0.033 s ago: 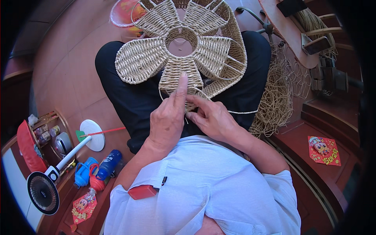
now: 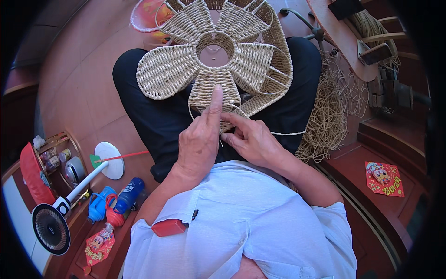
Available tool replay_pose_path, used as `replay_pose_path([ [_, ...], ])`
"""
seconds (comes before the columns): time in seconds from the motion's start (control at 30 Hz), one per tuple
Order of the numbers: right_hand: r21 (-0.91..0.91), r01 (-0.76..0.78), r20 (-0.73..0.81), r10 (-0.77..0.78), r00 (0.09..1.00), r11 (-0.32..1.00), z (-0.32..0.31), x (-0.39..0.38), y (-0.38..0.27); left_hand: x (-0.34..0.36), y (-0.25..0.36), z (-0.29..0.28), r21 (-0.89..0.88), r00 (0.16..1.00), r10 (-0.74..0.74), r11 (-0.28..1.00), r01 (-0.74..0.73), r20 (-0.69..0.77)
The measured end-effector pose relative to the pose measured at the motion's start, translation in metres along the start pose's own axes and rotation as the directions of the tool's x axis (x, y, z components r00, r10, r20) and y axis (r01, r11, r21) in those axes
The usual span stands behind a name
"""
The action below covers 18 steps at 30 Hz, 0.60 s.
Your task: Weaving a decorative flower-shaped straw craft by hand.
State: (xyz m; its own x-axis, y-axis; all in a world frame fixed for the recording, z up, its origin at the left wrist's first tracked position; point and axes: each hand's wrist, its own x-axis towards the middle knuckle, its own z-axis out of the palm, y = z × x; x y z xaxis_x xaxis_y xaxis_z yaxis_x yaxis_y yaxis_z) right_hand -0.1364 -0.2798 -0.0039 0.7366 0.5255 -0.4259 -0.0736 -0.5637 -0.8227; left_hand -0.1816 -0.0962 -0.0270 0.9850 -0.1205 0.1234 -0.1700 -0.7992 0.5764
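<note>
A flower-shaped woven straw basket (image 2: pixel 216 93) lies across my lap, with petals around a round central hole and a curved wall behind at the right. My left hand (image 2: pixel 199 146) holds the end of the nearest petal, its index finger stretched up along the weave and the other fingers curled under, partly hidden. At the same petal end, my right hand (image 2: pixel 253 139) pinches the straw cord between thumb and index finger. A loose length of cord (image 2: pixel 288 134) runs out to the right over my dark trousers. Thin bare wire loops frame the unwoven parts of some petals.
A heap of straw cord (image 2: pixel 325 116) lies on the floor right of my knee. On the left stand a white fan (image 2: pixel 52 229), a blue bottle (image 2: pixel 129 195) and a glass-fronted tray (image 2: pixel 65 162). A wooden stand with hanging strands (image 2: pixel 371 28) is at the far right.
</note>
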Motion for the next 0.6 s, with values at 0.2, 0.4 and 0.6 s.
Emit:
replay_pose_path([
  [0.2,0.186,-0.085,0.080,0.071,0.994,0.979,-0.001,0.001,0.006,0.006,-0.005,0.002,-0.126,0.986,-0.151,0.979,0.159,0.073],
  [0.4,0.058,-0.121,0.132,0.112,0.985,0.991,-0.008,0.001,-0.002,0.007,0.000,-0.002,-0.302,0.968,-0.244,0.920,0.249,0.054],
  [0.6,0.053,-0.065,0.023,0.064,0.998,0.997,0.002,-0.007,-0.001,-0.009,0.008,-0.001,-0.116,0.990,-0.060,0.992,0.046,-0.125],
])
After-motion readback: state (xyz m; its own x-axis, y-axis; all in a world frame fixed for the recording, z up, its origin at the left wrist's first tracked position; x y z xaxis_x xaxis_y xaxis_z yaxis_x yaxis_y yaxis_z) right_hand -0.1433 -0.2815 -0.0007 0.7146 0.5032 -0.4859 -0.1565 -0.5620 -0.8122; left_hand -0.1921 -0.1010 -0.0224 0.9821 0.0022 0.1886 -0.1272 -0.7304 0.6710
